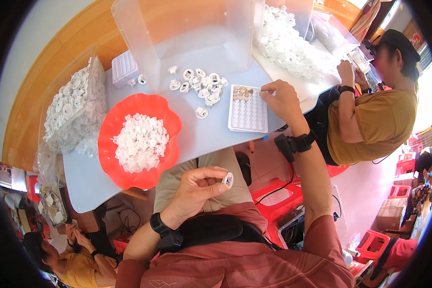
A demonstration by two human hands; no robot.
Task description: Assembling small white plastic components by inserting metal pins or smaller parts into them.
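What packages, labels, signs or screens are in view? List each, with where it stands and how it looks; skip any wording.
Clear plastic bag: table's left edge, bulging, full of white ring-shaped parts.
Clear plastic bin: far side of table, tall, boxy, see-through.
Second clear bin: right of the first, piled with white parts.
Cardboard box: floor at right, brown, rectangular.
Wall sign: upper right, red, too small to make out.
No screens visible.

Bright daylight, blown-out glare at right, fisheye bending, black vignetted corners
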